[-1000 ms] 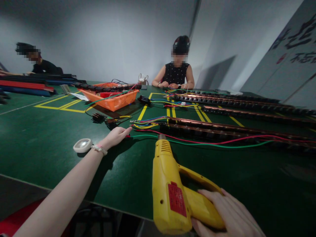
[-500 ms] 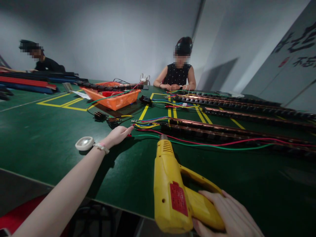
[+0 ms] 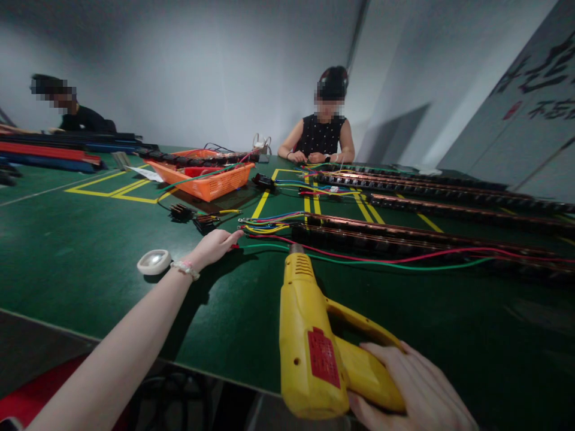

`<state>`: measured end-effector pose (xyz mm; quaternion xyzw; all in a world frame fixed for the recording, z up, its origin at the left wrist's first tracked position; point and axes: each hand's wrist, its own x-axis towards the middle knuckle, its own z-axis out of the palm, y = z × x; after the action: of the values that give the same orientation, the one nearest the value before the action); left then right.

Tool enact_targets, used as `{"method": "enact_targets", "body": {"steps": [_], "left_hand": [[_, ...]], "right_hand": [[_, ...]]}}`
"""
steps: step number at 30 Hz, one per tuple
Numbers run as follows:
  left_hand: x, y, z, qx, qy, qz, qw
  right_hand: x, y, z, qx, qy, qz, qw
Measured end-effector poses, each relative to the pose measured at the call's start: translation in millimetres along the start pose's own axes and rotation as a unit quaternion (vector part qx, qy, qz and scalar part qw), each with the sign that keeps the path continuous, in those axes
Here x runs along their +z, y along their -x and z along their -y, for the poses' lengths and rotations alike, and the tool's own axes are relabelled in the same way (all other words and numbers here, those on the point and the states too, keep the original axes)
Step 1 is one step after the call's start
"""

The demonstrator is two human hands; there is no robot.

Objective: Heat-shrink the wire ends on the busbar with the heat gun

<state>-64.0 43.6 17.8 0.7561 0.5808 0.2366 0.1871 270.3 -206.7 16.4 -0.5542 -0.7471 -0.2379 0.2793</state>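
The yellow, red-labelled heat gun (image 3: 300, 323) points forward near coloured wires (image 3: 275, 229).

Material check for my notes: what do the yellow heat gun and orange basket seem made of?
Yellow heat gun: probably hard plastic, satin finish, judging by its moulded-looking vents; the nozzle looks like dull grey metal.
Orange basket: likely plastic, slightly glossy, evenly coloured and perforated.

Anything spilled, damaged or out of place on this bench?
No spill or damage shows. Slightly odd: one dark strip lies across the orange basket, overhanging its rim, while similar strips lie on the green table.
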Motion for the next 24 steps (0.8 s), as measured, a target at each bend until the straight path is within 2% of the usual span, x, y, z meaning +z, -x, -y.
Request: {"method": "enact_targets", "body": {"steps": [10, 19, 24], "left_hand": [[-2.7, 1.2, -3.4, -0.001, -0.024, 0.005, 1.0], [-1.5, -0.6, -1.5, 0.004, -0.025, 0.007, 1.0], [-1.8, 0.2, -2.2, 0.004, -0.013, 0.003, 1.0]], "right_hand": [[0.4, 0.5, 2.8, 0.016, -0.022, -0.009, 1.0], [-1.1, -1.4, 2.1, -0.01, -0.005, -0.009, 1.0], [2.0, -4.9, 16.1, 0.011, -0.011, -0.01, 1.0]]}}
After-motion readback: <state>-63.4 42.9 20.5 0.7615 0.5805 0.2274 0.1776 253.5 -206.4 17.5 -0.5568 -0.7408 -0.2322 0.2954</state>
